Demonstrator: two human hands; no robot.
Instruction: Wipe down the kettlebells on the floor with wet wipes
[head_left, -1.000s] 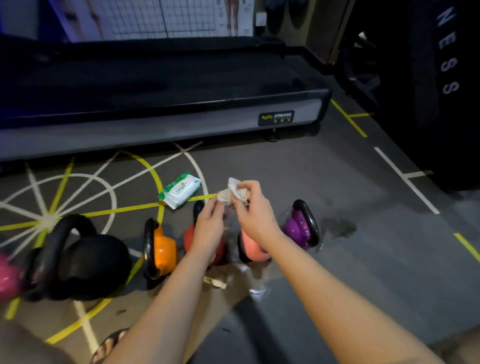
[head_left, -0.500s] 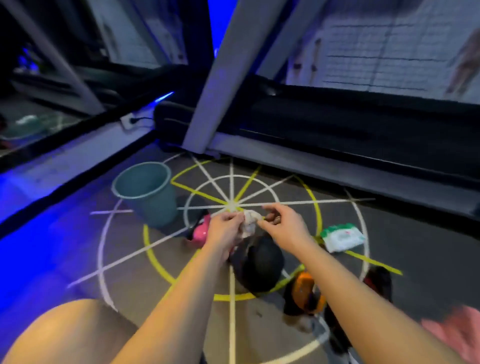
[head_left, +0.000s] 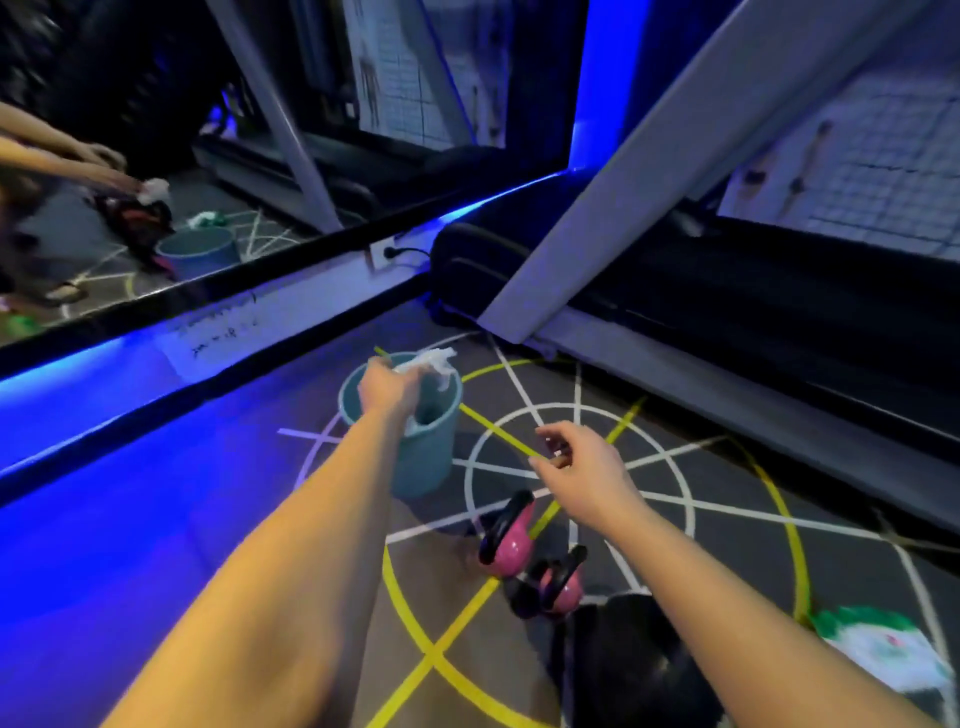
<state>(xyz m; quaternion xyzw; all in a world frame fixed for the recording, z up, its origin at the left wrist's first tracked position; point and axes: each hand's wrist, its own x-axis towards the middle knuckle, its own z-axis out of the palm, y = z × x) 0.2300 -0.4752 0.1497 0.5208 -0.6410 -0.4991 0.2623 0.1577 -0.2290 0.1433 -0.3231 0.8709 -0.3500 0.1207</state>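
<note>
Our left hand (head_left: 387, 387) sits just above the centre of the frame, pinched closed on a crumpled white wipe (head_left: 428, 364) that hangs right over the mouth of the teal bin (head_left: 415, 457) — the wipe lies directly above the opening, so letting go looks like the next move. Our right hand (head_left: 582, 462), lower and to the right, is loosely half-curled and appears to hold nothing, though we cannot tell for sure what the small blur at its fingertips is. Below that hand, two pink kettlebells (head_left: 511, 540) stand on the lined floor (head_left: 727, 493), handles tilting up and to the right, with a black kettlebell (head_left: 623, 660) beneath them near the bottom edge. The wipe pack (head_left: 878, 649) lies at lower right — nearer our right hand, which we judge best placed to fetch a fresh sheet.
</note>
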